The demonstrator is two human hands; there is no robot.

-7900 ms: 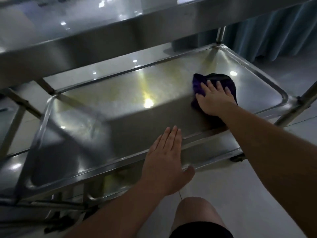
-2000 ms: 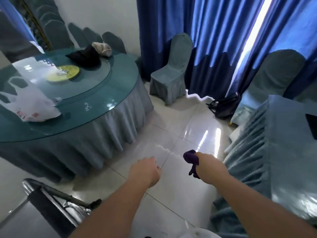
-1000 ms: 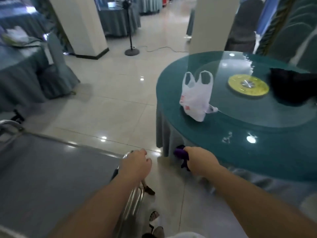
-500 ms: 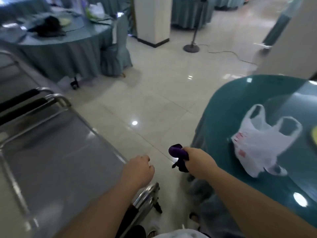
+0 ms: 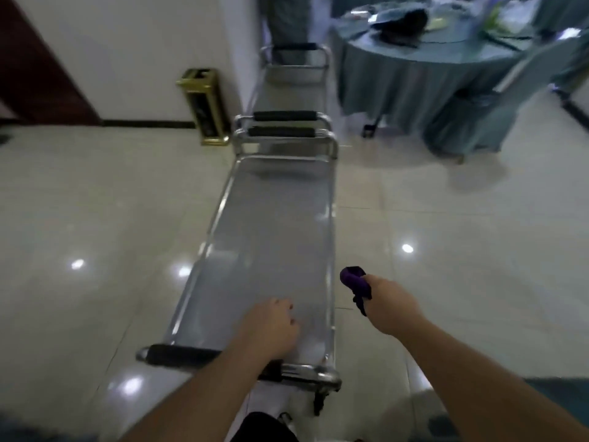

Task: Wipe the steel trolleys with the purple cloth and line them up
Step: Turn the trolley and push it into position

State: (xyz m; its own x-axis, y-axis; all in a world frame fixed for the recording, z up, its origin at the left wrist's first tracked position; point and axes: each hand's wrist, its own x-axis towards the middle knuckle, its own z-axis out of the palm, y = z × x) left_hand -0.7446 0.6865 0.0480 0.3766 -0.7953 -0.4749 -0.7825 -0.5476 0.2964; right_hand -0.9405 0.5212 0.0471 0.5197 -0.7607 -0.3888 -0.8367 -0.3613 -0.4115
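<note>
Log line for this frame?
phase: lining up | left hand: over near trolley handle, grip unclear | right hand: grips purple cloth

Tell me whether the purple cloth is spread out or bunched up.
Bunched up. The purple cloth is wadded inside the right hand, a lump poking out above the fist and a short tail hanging below.

Brushed steel trolley (matt), glossy tiled floor, purple cloth.
</note>
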